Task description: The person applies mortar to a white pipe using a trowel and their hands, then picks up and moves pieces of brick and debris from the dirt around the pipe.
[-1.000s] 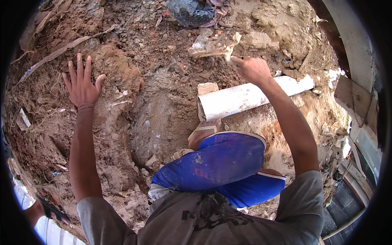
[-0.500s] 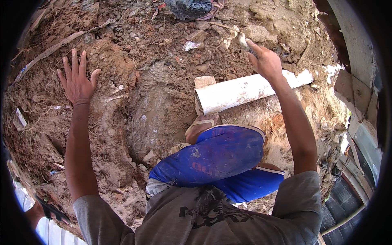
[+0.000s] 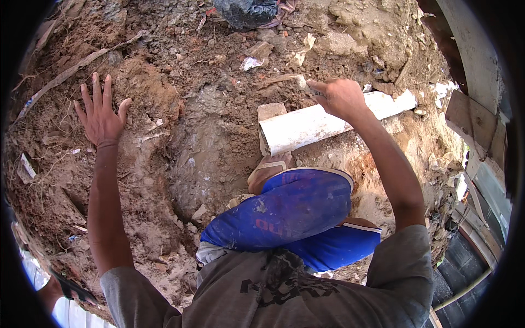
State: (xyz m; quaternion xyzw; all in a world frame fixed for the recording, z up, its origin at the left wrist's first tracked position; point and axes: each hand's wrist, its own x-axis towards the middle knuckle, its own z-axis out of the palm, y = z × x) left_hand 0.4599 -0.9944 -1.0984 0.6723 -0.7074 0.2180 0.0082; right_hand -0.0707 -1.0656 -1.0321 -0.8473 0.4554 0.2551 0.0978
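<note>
My left hand [image 3: 104, 117] lies with fingers spread on the brown soil, left of a wet grey, shallow trough [image 3: 194, 164]. My right hand [image 3: 336, 95] is closed on a muddy trowel-like tool [image 3: 301, 82] with a pale handle, mostly hidden by the fingers. Just below it a white pipe piece [image 3: 292, 131], dirt-spattered, lies beside a flat stone chunk [image 3: 270, 111]. My sandalled foot [image 3: 265, 172] rests just short of the pipe, under my blue-clad knee.
A dark plastic bag [image 3: 240, 11] lies among rubble at the top. Boards and a grey panel [image 3: 473, 49] line the right edge. Another person's foot in a dark sandal [image 3: 57, 290] shows at lower left.
My right hand moved up and right with the tool, then came back down and left toward the pipe. My left hand shifted slightly left, its fingers still spread.
</note>
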